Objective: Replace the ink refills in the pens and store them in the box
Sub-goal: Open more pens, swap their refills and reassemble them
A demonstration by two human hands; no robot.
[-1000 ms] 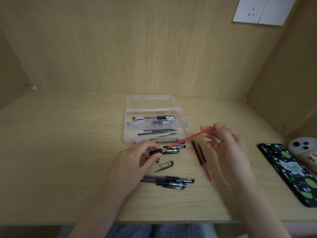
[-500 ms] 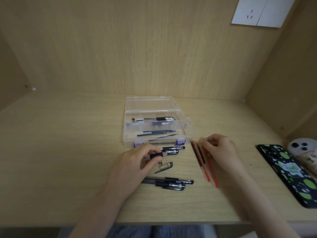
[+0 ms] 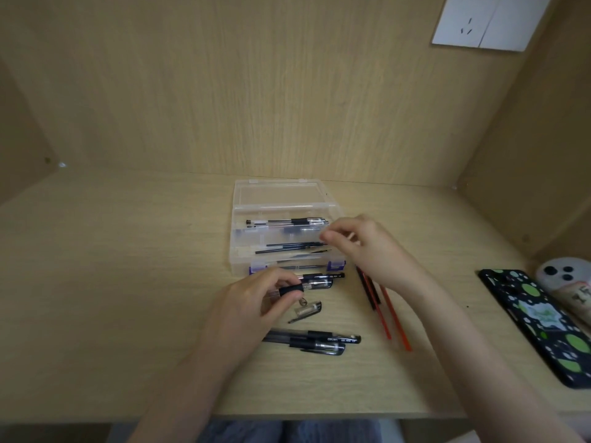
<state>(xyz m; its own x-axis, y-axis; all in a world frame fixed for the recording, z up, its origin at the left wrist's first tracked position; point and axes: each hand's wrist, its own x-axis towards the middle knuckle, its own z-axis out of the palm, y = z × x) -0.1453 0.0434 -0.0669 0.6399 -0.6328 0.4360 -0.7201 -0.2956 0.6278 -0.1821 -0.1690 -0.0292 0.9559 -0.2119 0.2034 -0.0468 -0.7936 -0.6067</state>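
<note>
desk inventory, near edge to back wall.

- desk (image 3: 112, 282): pale wood-grain laminate, matt and flat.
- capped pens (image 3: 316, 342): two, side by side near the front edge. clear hard barrels, black ribbed grips.
- end piece (image 3: 307, 311): short clear plastic part with a dark clip, lying loose just beyond the pens. a tiny metal loop or spring sits at its far end, too small to tell which.
- left hand (image 3: 252, 302): fingers and thumb curl round a pen barrel (image 3: 289, 290), a clear tube with a black rubbery collar, held low over the desk.
- red refills (image 3: 388, 314): thin, straight, glossy tubes beside a black one, lying partly under the right wrist.
- box (image 3: 240, 251): clear rigid plastic with purple clasps, its lid folded open behind.
- right hand (image 3: 367, 247): over the box's right end, fingertips drawn together at the ends of the dark refills (image 3: 287, 247) in the middle compartment. motion blur hides whether they pinch one.
- stored pen (image 3: 287, 222): one, in the far compartment.

step, as judged: fetching a fresh refill for the barrel. pinch a single tube by its end, since slick thin rods roll and come up in pairs. lift it clear of the box wall. keep the barrel still, then feed the refill in straight. leave the end piece and small metal part within reach.
</note>
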